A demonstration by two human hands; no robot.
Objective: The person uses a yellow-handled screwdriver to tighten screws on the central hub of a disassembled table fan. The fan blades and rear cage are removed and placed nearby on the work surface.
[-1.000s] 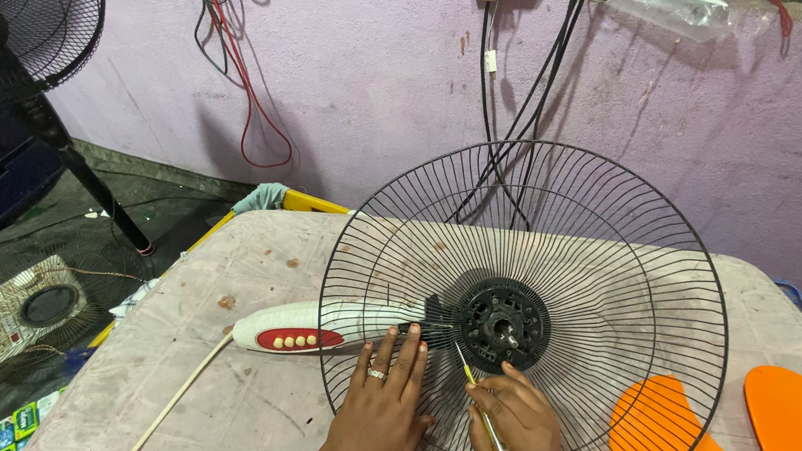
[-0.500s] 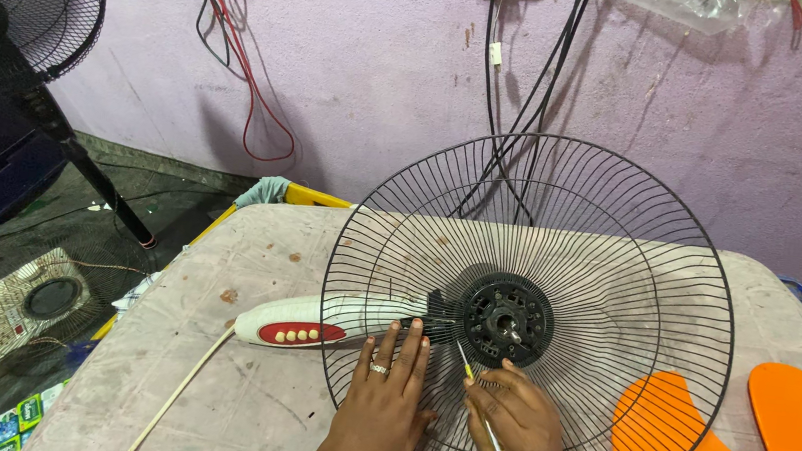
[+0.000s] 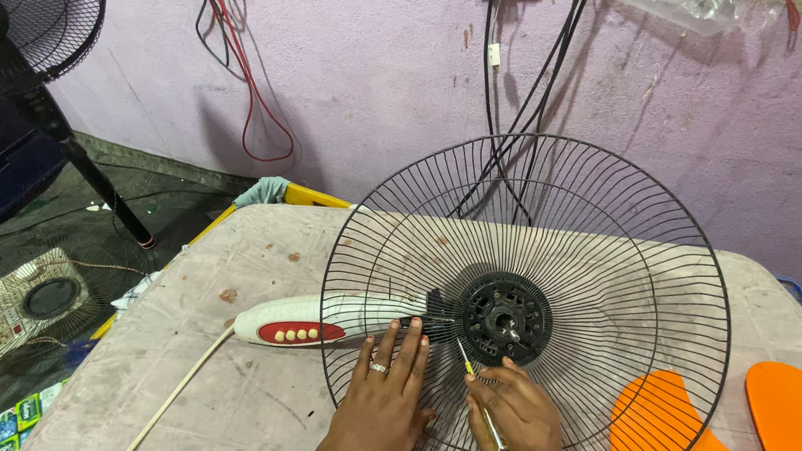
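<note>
On fan guard (image 3: 563,214): left hand (image 3: 384,395) flat, right hand (image 3: 515,420) pinching screwdriver (image 3: 480,396).

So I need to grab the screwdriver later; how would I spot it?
Find the round black grille on the table. Below its hub, the right hand holds a thin screwdriver: the only slim metal rod, tip toward the hub.
</note>
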